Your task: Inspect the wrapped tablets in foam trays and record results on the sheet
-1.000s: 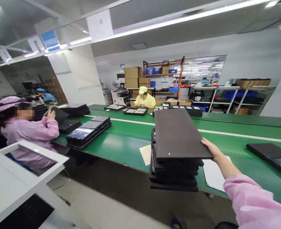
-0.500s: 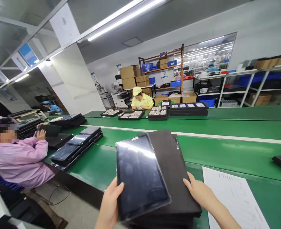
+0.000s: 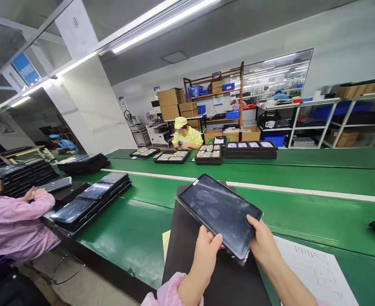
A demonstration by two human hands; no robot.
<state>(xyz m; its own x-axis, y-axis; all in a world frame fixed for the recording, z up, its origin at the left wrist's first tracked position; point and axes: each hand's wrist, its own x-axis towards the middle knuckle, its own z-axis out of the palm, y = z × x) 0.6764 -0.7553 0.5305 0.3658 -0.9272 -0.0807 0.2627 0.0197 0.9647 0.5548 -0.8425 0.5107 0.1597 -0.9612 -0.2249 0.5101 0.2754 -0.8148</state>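
Note:
A tablet-like flat screen panel, dark and glossy with a white label at its far left corner, is held tilted in both my hands. My left hand grips its near edge, the thumb on top. At the right end my right hand is closed on it, thumb over the face. Clear film sticks out at the panel's lower corner. Below it lies a stack of black trays, partly hidden by my hands and the panel.
A printed sheet lies to the right on the green bench. On the left, trays of screens stand beside a co-worker in pink. Across the bench sits a person in yellow behind trays of small parts.
The panel has turned and moved right over the black stack. My right hand has let go of the stack's edge and now holds the panel; my left hand has shifted right.

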